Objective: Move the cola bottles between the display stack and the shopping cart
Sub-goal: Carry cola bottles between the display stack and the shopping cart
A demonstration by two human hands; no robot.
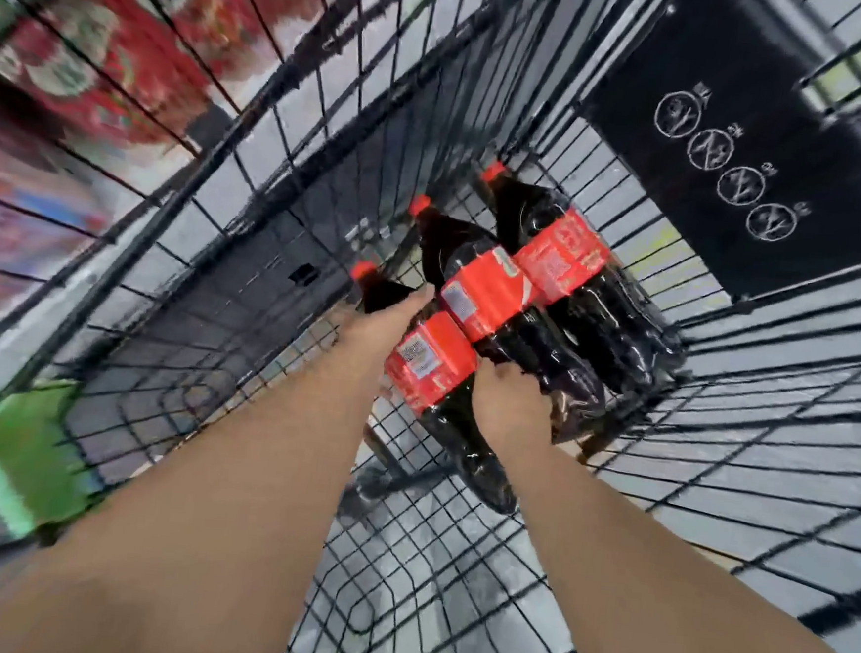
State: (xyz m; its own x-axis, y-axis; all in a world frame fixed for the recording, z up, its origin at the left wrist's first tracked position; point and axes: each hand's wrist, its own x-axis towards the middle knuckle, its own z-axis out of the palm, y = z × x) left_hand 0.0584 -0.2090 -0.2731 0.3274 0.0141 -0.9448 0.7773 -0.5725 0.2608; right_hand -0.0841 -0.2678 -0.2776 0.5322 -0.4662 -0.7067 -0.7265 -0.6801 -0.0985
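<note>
- We count three cola bottles, each with a red cap and red label, lying side by side inside the wire shopping cart [451,560], caps pointing to the far left.
- The nearest cola bottle [430,365] touches the middle cola bottle [487,294], which lies against the far cola bottle [563,254].
- Our left hand [393,318] wraps the nearest cola bottle's shoulder just below its cap.
- Our right hand [507,399] grips the same bottle's dark body below the label, fingers curled round it.
- We cannot tell whether that bottle rests on the cart floor.
- One black flap [740,160], far right, bears four white circle signs.
- The blurred red display stack [105,43] shows far left, beyond the cart wall.
</note>
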